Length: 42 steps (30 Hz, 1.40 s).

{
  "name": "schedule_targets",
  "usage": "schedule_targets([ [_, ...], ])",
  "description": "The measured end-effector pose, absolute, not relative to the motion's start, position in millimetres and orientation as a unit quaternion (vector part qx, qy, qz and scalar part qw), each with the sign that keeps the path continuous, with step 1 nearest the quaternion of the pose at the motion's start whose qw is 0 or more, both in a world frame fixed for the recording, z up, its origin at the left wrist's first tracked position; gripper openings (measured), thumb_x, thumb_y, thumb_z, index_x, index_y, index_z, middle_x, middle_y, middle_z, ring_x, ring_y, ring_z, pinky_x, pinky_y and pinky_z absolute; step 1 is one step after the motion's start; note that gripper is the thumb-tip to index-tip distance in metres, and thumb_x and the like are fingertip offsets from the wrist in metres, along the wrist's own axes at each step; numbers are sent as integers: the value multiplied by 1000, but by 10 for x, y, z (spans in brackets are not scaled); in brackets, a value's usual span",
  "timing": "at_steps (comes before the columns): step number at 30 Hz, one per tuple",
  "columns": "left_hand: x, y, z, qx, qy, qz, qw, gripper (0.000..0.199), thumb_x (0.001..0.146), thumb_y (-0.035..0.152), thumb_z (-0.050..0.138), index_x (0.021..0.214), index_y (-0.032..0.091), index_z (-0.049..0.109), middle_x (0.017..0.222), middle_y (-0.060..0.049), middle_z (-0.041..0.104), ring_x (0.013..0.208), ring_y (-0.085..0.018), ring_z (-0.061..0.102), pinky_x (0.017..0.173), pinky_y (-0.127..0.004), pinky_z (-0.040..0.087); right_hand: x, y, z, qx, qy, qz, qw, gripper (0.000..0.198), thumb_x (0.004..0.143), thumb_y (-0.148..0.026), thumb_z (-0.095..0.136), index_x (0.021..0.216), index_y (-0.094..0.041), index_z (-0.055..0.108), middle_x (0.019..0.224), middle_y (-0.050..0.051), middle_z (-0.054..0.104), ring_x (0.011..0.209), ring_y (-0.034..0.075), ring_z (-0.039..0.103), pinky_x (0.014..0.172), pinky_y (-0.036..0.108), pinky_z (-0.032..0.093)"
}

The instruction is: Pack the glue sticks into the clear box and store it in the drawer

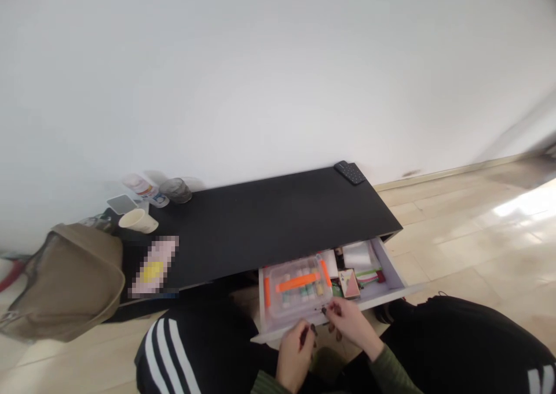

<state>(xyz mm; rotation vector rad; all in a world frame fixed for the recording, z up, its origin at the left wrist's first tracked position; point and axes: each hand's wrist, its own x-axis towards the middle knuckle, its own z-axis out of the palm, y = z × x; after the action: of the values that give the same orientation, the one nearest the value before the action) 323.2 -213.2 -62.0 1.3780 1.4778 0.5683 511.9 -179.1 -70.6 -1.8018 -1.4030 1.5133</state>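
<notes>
My left hand (296, 354) is closed in front of the open drawer, its fingertips pinching a small dark piece (313, 329) too small to name. Just right of it, my right hand (351, 323) is also closed, thumb and finger together on another small dark bit (324, 310) near the drawer's front edge. In the drawer (393, 275), a clear plastic box (295, 310) with an orange handle holds several tubes or bottles. Beside the box lies a card pack (348, 284) showing an ace.
The drawer slides out from a low black table (260, 214) against a white wall. On the table are a dark folded keyboard-like object (350, 172), a glass (176, 191), a spray can (150, 191), a paper cup (139, 221) and a brown bag (82, 266). My knees flank the drawer.
</notes>
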Motion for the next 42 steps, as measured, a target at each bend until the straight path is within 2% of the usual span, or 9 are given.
schedule_targets([
  [7, 3361, -2143, -770, 602, 640, 137, 457, 32, 92, 27, 39, 77, 20, 66, 76, -4, 70, 73, -17, 64, 67, -24, 41, 5042, -1854, -714, -658, -580, 463, 131, 16, 79, -21, 55, 69, -18, 67, 69, 3, 71, 67, 15, 64, 61, 21, 37],
  [14, 3390, -1869, -784, 605, 642, 184, 433, 29, 91, 22, 41, 76, 19, 66, 76, -4, 71, 73, -17, 64, 68, -24, 40, 5012, -1608, -711, -677, -594, 408, 147, 20, 82, -26, 53, 68, -20, 65, 64, 1, 67, 64, 15, 61, 59, 22, 32],
  [20, 3424, -1499, -803, 606, 659, 204, 395, 28, 91, 21, 41, 76, 19, 64, 74, -4, 69, 70, -17, 62, 67, -25, 38, 4966, -1350, -784, -653, -621, 383, 204, 10, 81, -23, 52, 78, -21, 62, 74, 2, 69, 70, 17, 64, 65, 24, 37],
  [25, 3438, -1230, -783, 635, 664, 196, 342, 21, 89, 22, 45, 94, 20, 65, 96, -6, 72, 95, -22, 64, 88, -33, 39, 4929, -1117, -837, -605, -648, 379, 265, 16, 79, -20, 52, 91, -21, 62, 89, 5, 69, 88, 21, 64, 79, 28, 45],
  [30, 3311, -1007, -872, 617, 682, 204, 334, 32, 85, 20, 49, 115, 19, 59, 121, -10, 66, 119, -23, 57, 102, -38, 35, 4902, -922, -879, -582, -660, 381, 283, 38, 75, -16, 53, 112, -18, 61, 112, 10, 65, 107, 23, 60, 94, 35, 45],
  [36, 3058, -924, -921, 558, 683, 235, 407, 36, 85, 16, 47, 119, 16, 56, 116, -12, 67, 108, -18, 62, 95, -30, 43, 4892, -910, -804, -594, -660, 411, 208, 50, 79, -20, 54, 129, -17, 57, 125, 14, 61, 108, 23, 61, 90, 34, 47],
  [39, 2980, -1080, -701, 586, 633, 94, 498, 18, 86, 24, 51, 96, 16, 64, 91, -8, 70, 86, -19, 65, 83, -31, 47, 4971, -1018, -474, -563, -695, 441, 72, 37, 76, -24, 62, 112, -19, 69, 110, 12, 70, 99, 25, 64, 86, 33, 46],
  [41, 2910, -1210, -459, 578, 509, 20, 638, 22, 85, 37, 56, 85, 16, 65, 73, -4, 66, 68, -17, 62, 68, -30, 48, 5057, -1120, -116, -497, -717, 489, -12, 24, 76, -30, 65, 97, -21, 73, 91, 7, 73, 83, 21, 65, 74, 30, 46],
  [42, 2862, -1262, -321, 564, 430, 37, 704, 24, 82, 40, 63, 85, 16, 65, 71, -2, 64, 64, -15, 60, 65, -27, 47, 5101, -1171, 83, -453, -721, 525, -3, 22, 80, -34, 63, 95, -22, 74, 84, 4, 72, 75, 18, 63, 69, 27, 45],
])
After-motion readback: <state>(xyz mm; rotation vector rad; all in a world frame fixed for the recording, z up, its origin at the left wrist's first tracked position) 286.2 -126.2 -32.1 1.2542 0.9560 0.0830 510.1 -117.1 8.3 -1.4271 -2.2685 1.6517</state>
